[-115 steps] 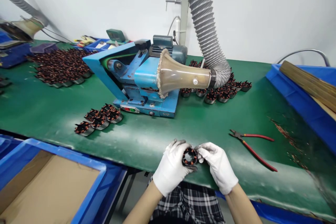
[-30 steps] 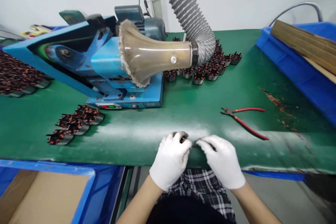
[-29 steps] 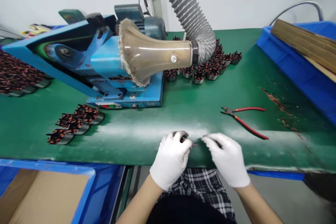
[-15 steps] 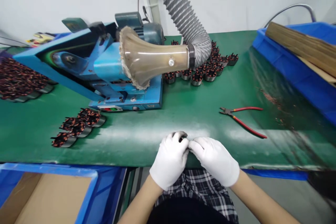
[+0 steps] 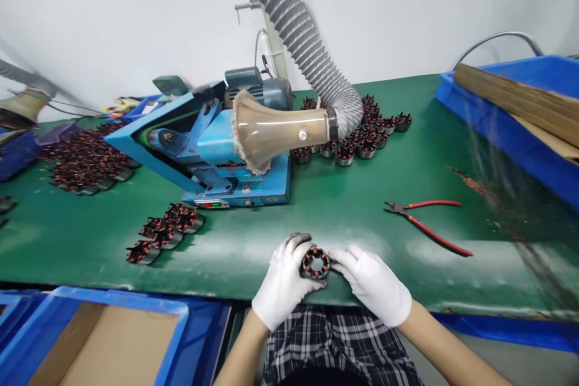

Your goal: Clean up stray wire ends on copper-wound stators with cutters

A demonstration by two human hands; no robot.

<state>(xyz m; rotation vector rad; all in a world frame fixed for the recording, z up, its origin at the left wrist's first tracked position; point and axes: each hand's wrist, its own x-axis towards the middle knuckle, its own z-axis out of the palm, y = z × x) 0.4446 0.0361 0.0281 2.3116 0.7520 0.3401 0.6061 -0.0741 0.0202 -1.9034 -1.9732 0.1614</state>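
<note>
A small round motor stator (image 5: 315,262) with copper windings is held between both white-gloved hands at the near edge of the green table (image 5: 344,211). My left hand (image 5: 283,283) wraps it from the left, its open face turned up toward me. My right hand (image 5: 373,283) pinches its right side with the fingertips.
A blue belt grinder (image 5: 208,145) with a dust funnel (image 5: 271,129) and grey hose (image 5: 298,42) stands behind. Stators lie in groups at the left (image 5: 165,232), far left (image 5: 85,160) and back (image 5: 362,136). Red-handled cutters (image 5: 425,223) lie right. Blue bins (image 5: 511,120) (image 5: 113,332) flank.
The stator, hidden between my closed hands half a second ago, now shows face up. The view has tilted up and shifted right.
</note>
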